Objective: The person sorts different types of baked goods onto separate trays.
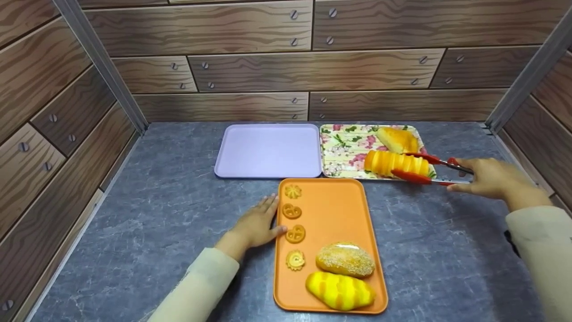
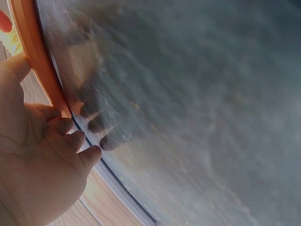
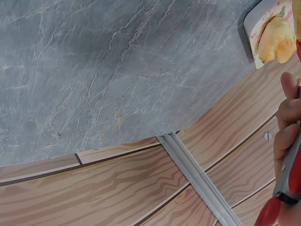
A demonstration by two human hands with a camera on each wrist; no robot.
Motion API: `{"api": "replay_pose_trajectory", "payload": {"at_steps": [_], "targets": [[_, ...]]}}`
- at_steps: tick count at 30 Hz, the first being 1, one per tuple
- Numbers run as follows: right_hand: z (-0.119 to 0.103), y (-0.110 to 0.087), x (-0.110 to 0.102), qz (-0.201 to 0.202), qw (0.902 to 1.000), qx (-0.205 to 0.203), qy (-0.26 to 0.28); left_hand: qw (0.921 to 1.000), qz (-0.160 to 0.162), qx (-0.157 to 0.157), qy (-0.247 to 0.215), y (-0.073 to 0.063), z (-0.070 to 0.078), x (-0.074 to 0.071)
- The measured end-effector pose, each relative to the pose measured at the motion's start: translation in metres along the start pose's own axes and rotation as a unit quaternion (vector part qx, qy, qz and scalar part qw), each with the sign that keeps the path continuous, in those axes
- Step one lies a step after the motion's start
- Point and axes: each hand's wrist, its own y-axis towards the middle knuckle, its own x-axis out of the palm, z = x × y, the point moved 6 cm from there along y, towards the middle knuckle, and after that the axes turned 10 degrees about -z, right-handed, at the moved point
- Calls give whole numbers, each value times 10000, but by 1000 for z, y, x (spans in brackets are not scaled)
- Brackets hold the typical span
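My right hand (image 1: 489, 179) grips a pair of red-tipped tongs (image 1: 412, 177) at the far right. The tongs' two tips lie on either side of a ridged yellow-orange bread roll (image 1: 389, 163), which is on or just above the floral tray (image 1: 342, 152); I cannot tell which. Behind the roll lies a golden bread piece (image 1: 395, 138). At the left edge of the orange tray (image 1: 333, 210), my left hand (image 1: 254, 227) rests with fingers extended and thumb at the rim. In the right wrist view, the hand (image 3: 289, 117) is partly cut off at the frame's edge.
Along the orange tray's left side lie several small cookies (image 1: 295, 234). Its near right holds a sesame bun (image 1: 345, 260) and a yellow striped bread (image 1: 340, 290). A purple tray (image 1: 270, 152) adjoins the floral one. Wood-patterned walls (image 1: 250, 71) enclose the grey tabletop (image 1: 178, 188).
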Motion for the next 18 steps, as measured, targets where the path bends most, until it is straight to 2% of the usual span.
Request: {"api": "replay_pose_trajectory", "payload": {"at_steps": [18], "targets": [[6,1,7,238,9997,92,-20,10000,7,4,58,2,-1,2]]}}
